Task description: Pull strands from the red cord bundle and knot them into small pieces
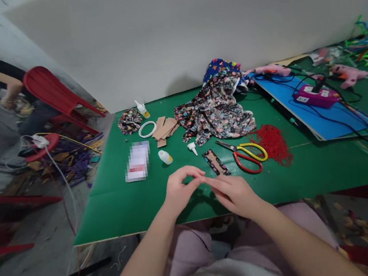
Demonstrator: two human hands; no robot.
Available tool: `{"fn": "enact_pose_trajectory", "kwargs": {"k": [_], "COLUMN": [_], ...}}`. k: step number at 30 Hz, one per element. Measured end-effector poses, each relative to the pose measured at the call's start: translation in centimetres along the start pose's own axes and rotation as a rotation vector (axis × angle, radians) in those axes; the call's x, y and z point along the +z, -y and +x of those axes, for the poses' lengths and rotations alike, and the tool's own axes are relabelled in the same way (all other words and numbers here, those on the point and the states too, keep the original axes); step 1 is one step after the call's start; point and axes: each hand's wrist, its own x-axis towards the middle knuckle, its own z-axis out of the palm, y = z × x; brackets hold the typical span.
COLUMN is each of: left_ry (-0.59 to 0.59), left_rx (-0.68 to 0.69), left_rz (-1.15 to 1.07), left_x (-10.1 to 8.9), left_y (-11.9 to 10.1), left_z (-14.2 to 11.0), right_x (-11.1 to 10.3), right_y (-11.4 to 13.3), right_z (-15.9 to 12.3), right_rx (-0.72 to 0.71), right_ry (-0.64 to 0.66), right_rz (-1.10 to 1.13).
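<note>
Hands (180, 187) (239, 192) meet (anything pinched between is indistinct).

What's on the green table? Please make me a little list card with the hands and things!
Hands: left hand and right hand, fingers meeting; anything held is too small to tell
Surface: green table
Nearest: flowered strip with brown middle, just beyond the right hand
Cutter: scissors, one red handle, one yellow
Beside scissors: tangled red threads
Cloth: crumpled flowered fabric
Ring: white ring, beside brown pieces
</note>
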Motion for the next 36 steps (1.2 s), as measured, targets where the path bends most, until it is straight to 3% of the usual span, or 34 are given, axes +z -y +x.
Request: {"fn": "enact_pose_trajectory", "kwargs": {"k": [3, 8, 11, 15, 18, 22, 26, 31, 36], "left_ry": [-0.089, 0.058, 0.108, 0.13, 0.113, -0.008, -0.122, -0.313, -0.435], "left_rx": [-0.208, -0.317, -0.333, -0.328, -0.312, -0.239, -0.125, -0.147, -0.235], "left_rz": [0.287, 0.863, 1.007, 1.036, 1.008, 0.816, 0.496, 0.094, -0.004], "left_x": [0.0, 1.2, 2.3, 3.0, 2.7, 1.6, 0.4, -0.8, -2.6], "left_y": [0.6, 0.9, 1.2, 1.8, 1.9, 1.4, 1.2, 2.0, 3.0], "left_z": [2.3, 6.3, 7.5, 8.2, 8.4, 7.5, 4.4, -0.4, -2.7], "right_x": [0.0, 0.1, 0.5, 0.9, 1.2, 1.9, 2.9, 3.9, 3.8], "right_y": [-0.7, -2.4, -2.7, -2.0, -1.5, -1.3, -1.2, -1.1, -1.5], "right_z": [0.2, 0.4, 0.3, 0.2, 0.3, 0.5, 1.4, 3.2, 5.1], "right_rx": [0.125, 0.321, 0.365, 0.38, 0.34, 0.324, 0.319, 0.314, 0.273], "right_ry": [-0.125, -0.165, -0.094, -0.011, 0.019, 0.018, 0.026, 0.033, 0.016], "right_rz": [-0.004, -0.271, -0.396, -0.421, -0.353, -0.247, -0.264, -0.34, -0.33]}}
